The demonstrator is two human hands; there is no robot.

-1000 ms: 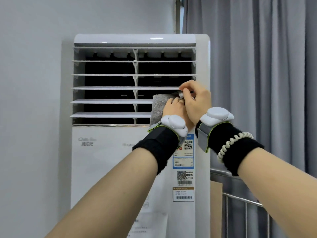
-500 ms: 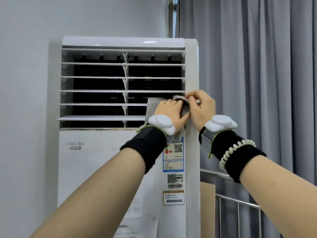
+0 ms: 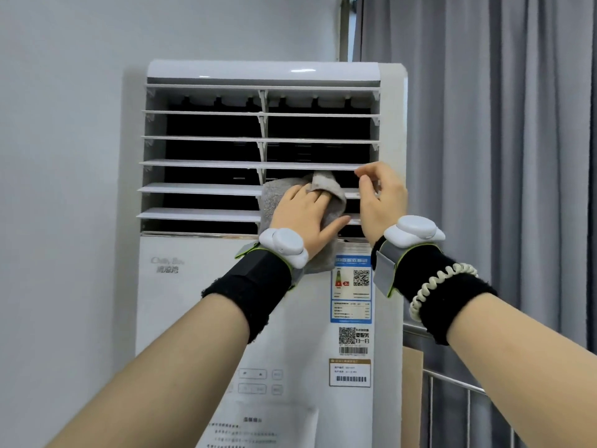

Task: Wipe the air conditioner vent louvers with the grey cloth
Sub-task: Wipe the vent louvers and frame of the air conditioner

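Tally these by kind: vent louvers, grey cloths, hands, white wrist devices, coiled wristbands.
vent louvers: 6
grey cloth: 1
hands: 2 (left hand, right hand)
white wrist devices: 2
coiled wristband: 1
Total: 12

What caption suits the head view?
Left hand presses grey cloth on lower louvers; right hand steadies them.

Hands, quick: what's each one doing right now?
Left hand: fingers pressing the grey cloth against the lower louvers.
Right hand: fingers pinching the right end of a louver, no cloth.
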